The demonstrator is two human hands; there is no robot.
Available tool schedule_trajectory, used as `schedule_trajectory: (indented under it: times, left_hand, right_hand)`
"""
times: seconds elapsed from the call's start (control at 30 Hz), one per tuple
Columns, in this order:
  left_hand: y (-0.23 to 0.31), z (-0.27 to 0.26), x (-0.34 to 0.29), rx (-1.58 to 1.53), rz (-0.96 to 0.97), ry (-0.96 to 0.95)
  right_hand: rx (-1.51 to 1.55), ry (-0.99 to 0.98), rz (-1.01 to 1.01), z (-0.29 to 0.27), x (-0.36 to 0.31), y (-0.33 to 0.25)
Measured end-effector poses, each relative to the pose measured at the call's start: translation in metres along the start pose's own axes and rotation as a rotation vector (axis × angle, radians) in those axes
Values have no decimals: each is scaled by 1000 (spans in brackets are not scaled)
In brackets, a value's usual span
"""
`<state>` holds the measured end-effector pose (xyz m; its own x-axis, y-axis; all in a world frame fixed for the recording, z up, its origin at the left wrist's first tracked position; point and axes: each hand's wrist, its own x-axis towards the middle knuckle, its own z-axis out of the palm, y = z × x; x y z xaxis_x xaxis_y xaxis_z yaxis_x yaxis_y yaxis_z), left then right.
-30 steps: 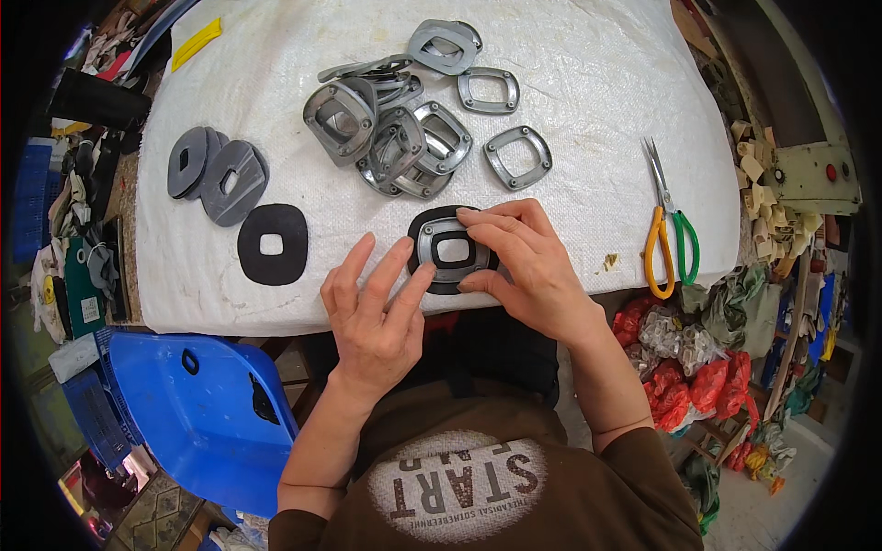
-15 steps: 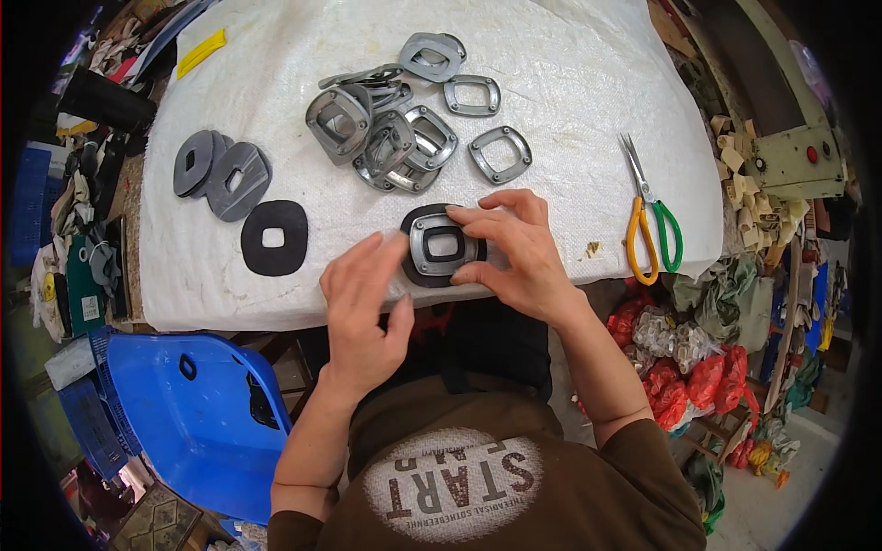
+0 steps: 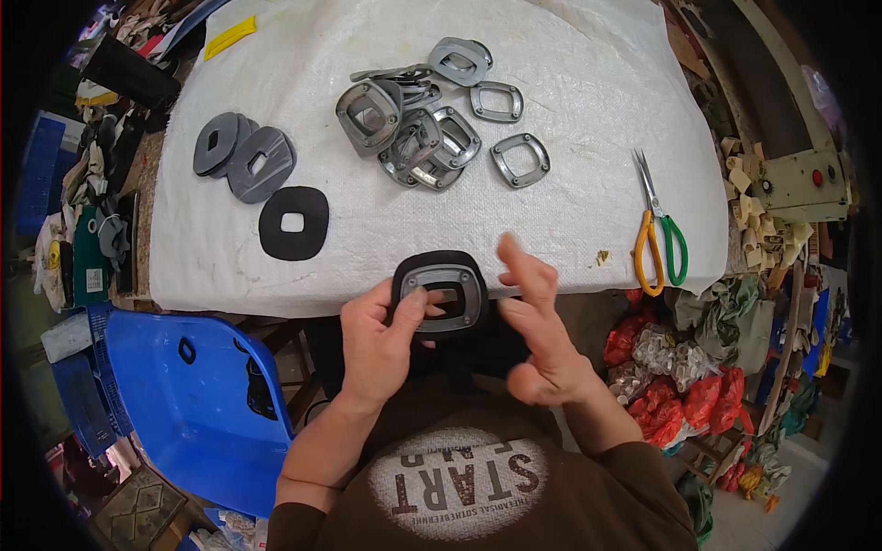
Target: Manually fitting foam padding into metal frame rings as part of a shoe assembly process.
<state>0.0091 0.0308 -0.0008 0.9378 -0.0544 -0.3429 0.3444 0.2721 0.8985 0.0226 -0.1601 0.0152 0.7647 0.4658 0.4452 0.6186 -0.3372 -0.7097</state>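
My left hand [image 3: 378,335] grips a black rounded-square pad with a grey metal frame [image 3: 439,273] lying on it, thumb on top. The pair is held at the table's front edge. Just right of it, my right hand [image 3: 544,335] is off the piece, its fingers apart with nothing in them. A single black pad [image 3: 294,223] with a square hole lies on the white table cover. Beyond it rest several grey pads [image 3: 262,164], overlapping. Farther back is a heap of metal frames [image 3: 418,138], with one frame [image 3: 521,161] lying apart at its right.
Scissors [image 3: 653,225] with one yellow and one green handle lie at the table's right. A yellow strip [image 3: 230,38] is at the far left corner. Below the left edge stands a blue tub [image 3: 193,432]. Red plastic bags [image 3: 657,409] are piled at lower right.
The left hand has taken hold of the pad and frame, which have come off the tabletop toward me. My right hand has let go and moved right and down.
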Motion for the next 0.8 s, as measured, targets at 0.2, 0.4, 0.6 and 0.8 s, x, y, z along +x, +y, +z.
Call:
schedule_trajectory:
  times: [0.2, 0.4, 0.6, 0.8]
  left_hand:
    - [5, 11, -10, 148, 85, -30]
    - [-3, 17, -12, 115, 61, -92]
    - [-4, 17, -9, 28, 15, -72]
    - [-11, 11, -9, -14, 101, -75]
  right_hand:
    - [837, 345, 625, 19, -14, 1]
    - [892, 366, 743, 23, -7, -10]
    - [1010, 396, 745, 29, -16, -2]
    - [1171, 404, 760, 27, -12, -7]
